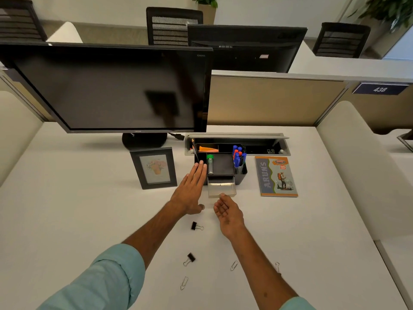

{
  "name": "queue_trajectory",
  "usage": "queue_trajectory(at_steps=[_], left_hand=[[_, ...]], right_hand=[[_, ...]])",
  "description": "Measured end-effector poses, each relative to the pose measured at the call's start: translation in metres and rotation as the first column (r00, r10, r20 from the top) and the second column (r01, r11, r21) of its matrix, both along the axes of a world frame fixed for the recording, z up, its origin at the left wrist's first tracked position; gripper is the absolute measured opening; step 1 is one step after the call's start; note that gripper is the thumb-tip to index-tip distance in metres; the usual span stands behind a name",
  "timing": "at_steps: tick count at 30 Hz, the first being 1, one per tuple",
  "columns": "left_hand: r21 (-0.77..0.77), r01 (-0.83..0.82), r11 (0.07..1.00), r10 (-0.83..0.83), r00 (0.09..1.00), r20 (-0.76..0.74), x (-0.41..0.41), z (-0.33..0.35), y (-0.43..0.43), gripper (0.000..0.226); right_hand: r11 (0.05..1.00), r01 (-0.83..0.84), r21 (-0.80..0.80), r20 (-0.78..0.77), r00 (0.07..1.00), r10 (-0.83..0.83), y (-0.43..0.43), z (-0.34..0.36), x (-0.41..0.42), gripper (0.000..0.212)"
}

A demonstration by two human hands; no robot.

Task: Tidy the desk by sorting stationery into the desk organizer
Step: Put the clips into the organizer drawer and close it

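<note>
Two hands (pixel 190 189) (pixel 228 214) beside open drawer (pixel 221 189)

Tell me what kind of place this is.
Most likely an open-plan office cubicle: a monitor on a white desk, a fabric partition with a numbered plate reading 438, and mesh office chairs at the desks beyond.

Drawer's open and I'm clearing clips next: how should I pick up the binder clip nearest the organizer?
Grip the nearer binder clip by its black body, pinching across the two flat sides from above. It lies on the desk with its wire handles pointing right, toward the right hand, so those thin loops look a poorer hold. The right hand is probably closest; the left hand rests against the organizer.
</note>
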State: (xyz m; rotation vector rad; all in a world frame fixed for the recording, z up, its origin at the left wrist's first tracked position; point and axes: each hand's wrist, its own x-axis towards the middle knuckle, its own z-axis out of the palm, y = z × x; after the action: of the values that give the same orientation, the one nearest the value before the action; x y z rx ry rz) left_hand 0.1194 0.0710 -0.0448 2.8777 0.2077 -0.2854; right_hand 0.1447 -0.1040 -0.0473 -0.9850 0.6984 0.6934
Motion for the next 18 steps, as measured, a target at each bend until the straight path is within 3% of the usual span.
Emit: queue_trajectory(at_steps=[6, 10, 14, 18], left_hand=[[-0.026, 0.001, 1.0, -0.001, 1.0, 0.012, 0.002, -0.004, 0.002, 0.139], [-0.142, -0.008, 0.99, 0.033, 0.983, 0.18, -0.015, 0.002, -0.004, 0.125], [-0.269, -0.047, 0.962, 0.14, 0.93, 0.339, -0.056, -0.002, -0.016, 0.09], [-0.278, -0.059, 0.959, 0.15, 0.936, 0.318, -0.097, -0.022, -0.022, 0.052]], right_hand=[[1.0, -0.024, -0.008, 0.019, 1.0, 0.024, -0.002, 0.001, -0.001, 0.03], [1.0, -0.025, -0.018, 0.054, 0.998, 0.026, -0.012, -0.003, -0.003, 0.042], [0.998, 0.005, -0.06, 0.009, 1.0, -0.004, -0.027, -0.007, -0.007, 0.057], [0.993, -0.044, -0.11, -0.005, 0.999, 0.044, -0.036, -0.005, -0.015, 0.059]])
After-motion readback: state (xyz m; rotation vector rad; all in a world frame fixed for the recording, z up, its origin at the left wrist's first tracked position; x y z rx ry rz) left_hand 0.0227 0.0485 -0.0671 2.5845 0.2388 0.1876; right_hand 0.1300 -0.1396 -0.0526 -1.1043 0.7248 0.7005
